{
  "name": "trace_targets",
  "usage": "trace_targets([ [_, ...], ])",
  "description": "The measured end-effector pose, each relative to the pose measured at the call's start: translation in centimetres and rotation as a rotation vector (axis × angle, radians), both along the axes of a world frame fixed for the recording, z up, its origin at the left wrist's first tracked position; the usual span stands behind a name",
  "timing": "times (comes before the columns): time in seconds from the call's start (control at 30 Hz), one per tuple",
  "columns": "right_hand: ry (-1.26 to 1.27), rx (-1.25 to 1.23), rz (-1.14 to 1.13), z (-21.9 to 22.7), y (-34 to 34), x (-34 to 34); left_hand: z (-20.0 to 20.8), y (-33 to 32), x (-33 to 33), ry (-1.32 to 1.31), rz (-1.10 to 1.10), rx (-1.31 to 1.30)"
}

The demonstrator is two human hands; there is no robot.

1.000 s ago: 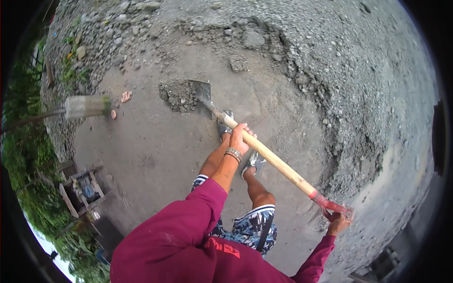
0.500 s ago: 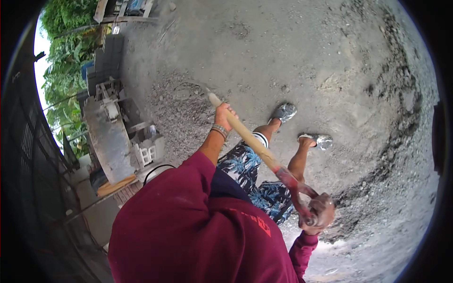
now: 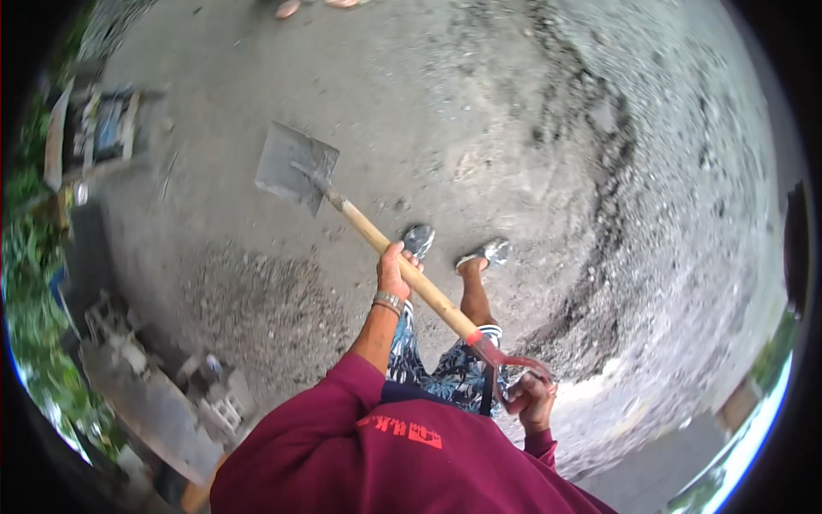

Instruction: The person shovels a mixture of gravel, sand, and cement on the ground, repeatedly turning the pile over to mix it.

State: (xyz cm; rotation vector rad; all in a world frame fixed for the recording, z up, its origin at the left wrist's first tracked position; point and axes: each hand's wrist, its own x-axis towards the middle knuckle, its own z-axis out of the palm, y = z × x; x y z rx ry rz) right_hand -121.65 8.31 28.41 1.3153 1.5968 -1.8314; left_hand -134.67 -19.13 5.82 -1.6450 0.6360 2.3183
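Note:
A shovel with a pale wooden shaft lies slantwise across my front. My left hand, with a metal watch band at the wrist, is wrapped round the middle of the shaft. The red D-shaped grip at the near right end is held by my right hand, its fingers closed. Up and to the left, the flat grey blade is over the grey ground and carries no visible heap; whether it touches the ground I cannot tell.
A long gravel pile rises on the right, with a darker cut edge. Loose gravel is spread on the left. Beyond it stand a worn bench and a hollow block. My shoes are on dusty ground. Another person's feet show at the far edge.
My view has turned toward the right. The shovel blade, indistinct against the gravel before, now shows plainly at the far left. Both hands keep their hold on the shovel.

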Motion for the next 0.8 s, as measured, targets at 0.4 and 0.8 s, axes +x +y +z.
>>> trace_targets([
  [0.4, -0.190, 0.010, -1.419, 3.7, 0.0, 11.0, -4.4, 29.1, 5.1, -0.231, -1.155, 0.111],
  [0.8, 0.190, -0.184, -1.646, -8.4, 16.1, -8.0, -8.0, 46.6, -10.2, -0.063, -1.232, 0.091],
])
